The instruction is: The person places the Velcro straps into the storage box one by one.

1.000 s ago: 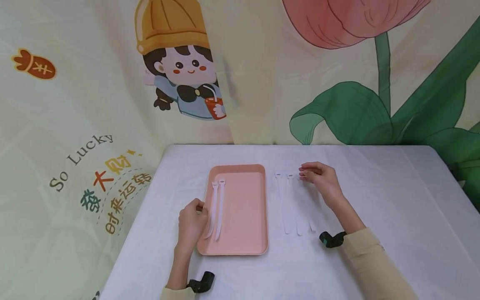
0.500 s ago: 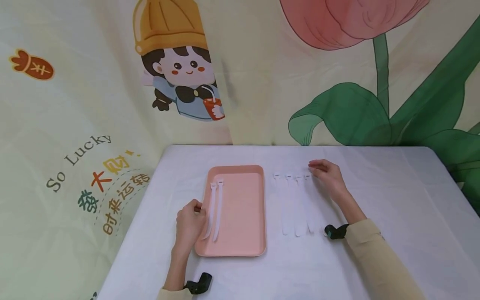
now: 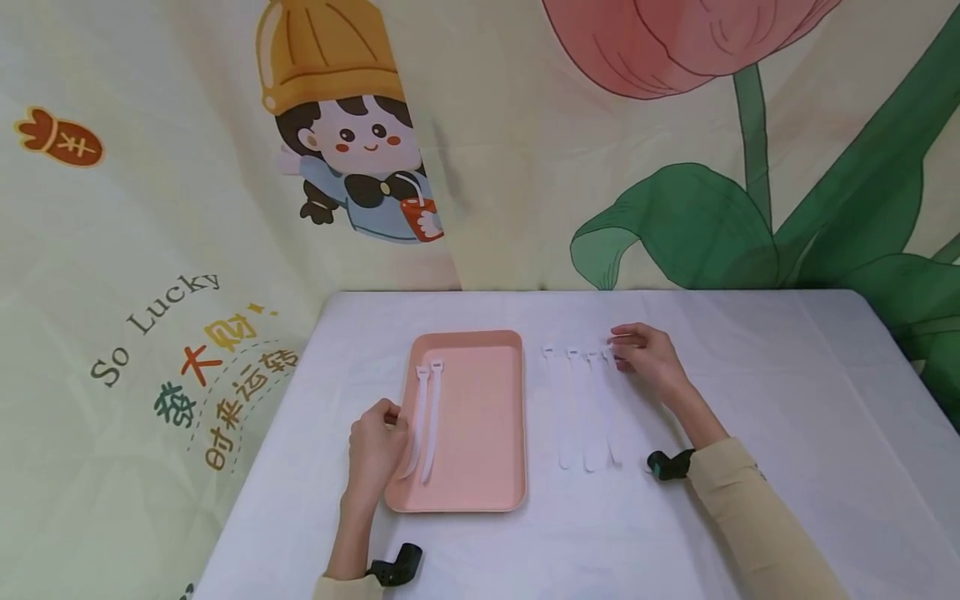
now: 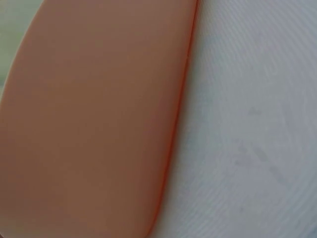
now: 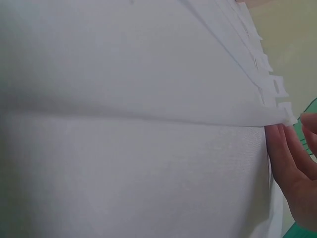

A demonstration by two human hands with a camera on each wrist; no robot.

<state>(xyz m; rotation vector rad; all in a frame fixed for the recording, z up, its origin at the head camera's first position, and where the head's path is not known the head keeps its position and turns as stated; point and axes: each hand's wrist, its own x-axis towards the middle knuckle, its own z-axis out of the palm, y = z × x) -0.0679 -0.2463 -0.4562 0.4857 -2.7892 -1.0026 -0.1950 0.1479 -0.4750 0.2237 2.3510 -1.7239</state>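
A pink tray (image 3: pixel 480 425) lies left of the table's middle, with two white strap-like cable ties (image 3: pixel 431 425) along its left side. My left hand (image 3: pixel 377 446) holds the tray's left rim with curled fingers; the left wrist view is filled by the tray's outer wall (image 4: pixel 99 119) and no fingers. Right of the tray, several more white cable ties (image 3: pixel 572 408) lie lengthwise in a row, slotted heads at the far end. My right hand (image 3: pixel 652 358) pinches the head of the rightmost cable tie (image 5: pixel 286 113), which stands between its thumb and fingertips in the right wrist view.
A white cloth (image 3: pixel 787 400) covers the table. Behind its far edge hangs a printed curtain (image 3: pixel 510 167) with a cartoon figure and a large tulip. A black wrist camera (image 3: pixel 670 465) sits on each forearm.
My right hand moved right off the straps, showing the heads of the row, then came back left to the rightmost one. My left hand stays at the tray rim.
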